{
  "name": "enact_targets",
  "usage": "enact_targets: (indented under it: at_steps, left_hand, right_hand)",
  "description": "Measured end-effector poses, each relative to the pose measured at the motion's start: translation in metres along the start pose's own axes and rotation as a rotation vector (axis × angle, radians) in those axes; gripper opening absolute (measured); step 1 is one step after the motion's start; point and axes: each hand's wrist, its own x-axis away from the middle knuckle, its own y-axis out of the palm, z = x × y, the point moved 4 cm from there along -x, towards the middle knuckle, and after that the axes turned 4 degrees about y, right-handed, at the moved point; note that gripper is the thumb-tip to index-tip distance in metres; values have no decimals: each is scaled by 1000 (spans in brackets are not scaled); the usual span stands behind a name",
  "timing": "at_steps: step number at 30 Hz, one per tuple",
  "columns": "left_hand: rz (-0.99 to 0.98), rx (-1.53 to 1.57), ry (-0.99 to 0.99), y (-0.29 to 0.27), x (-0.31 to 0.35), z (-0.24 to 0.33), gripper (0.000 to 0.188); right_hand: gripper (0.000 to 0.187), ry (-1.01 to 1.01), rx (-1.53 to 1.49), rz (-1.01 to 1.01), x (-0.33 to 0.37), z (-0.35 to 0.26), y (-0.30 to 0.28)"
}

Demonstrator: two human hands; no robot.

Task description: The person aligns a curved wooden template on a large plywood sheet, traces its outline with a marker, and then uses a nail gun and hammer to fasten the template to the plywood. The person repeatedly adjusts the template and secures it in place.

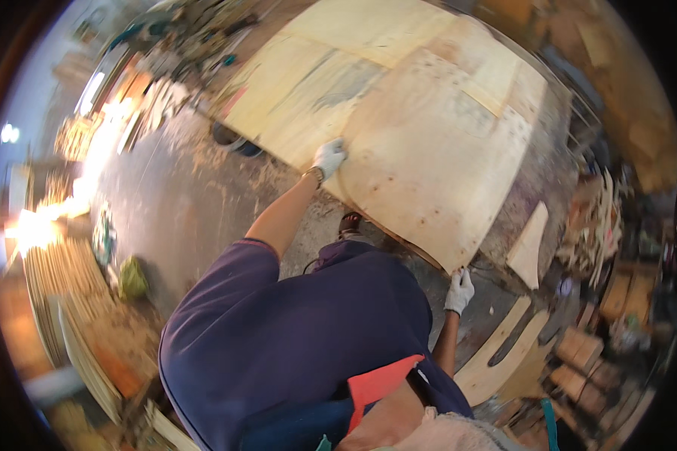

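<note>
A large thin plywood sheet (436, 158), pale and stained, lies bowed on top of a stack of similar sheets (331, 60). My left hand (329, 158), in a white glove, grips the sheet's near left edge with the arm stretched out. At the sheet's lower corner, my right hand (459, 290), also in a white glove, is closed on the edge. My purple shirt (293, 338) fills the lower middle of the view, and one foot (349, 222) shows just below the sheet's edge.
Grey concrete floor (173, 195) spreads to the left. Bundles of thin wood strips (68, 301) and a green bag (132, 278) lie at the left. Curved plywood offcuts (504, 353) and piled scraps (594, 225) crowd the right. A dark round tub (237, 140) sits by the stack.
</note>
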Motion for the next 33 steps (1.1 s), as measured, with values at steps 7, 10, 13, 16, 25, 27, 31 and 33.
enact_targets:
  at_steps: [7, 10, 13, 16, 25, 27, 31, 33]
  left_hand:
    - [-33, -88, -66, 8, -2, -2, 54]
    - [158, 90, 23, 3, 5, 10, 46]
    - [164, 360, -117, 1, 25, 11, 46]
    - [298, 470, -220, 2, 73, 7, 37]
    - [387, 520, -431, 5, 211, -16, 25]
    - [375, 556, -500, 7, 225, -16, 30]
    - [273, 417, -670, 12, 251, -13, 39]
    - [259, 532, -613, 23, 262, -6, 38]
  right_hand:
    - [12, 123, -304, -134, -24, 31, -4]
    - [12, 262, -302, -219, -42, 35, -11]
    - [25, 347, -326, -167, -62, 29, -14]
    - [34, 424, -292, -83, -78, 26, -6]
    - [38, 84, -587, -30, -91, 26, 43]
    - [37, 109, -524, -30, -92, 28, 41]
    - [31, 117, -590, -107, -96, 32, 44]
    - [27, 143, -655, -151, -100, 37, 48]
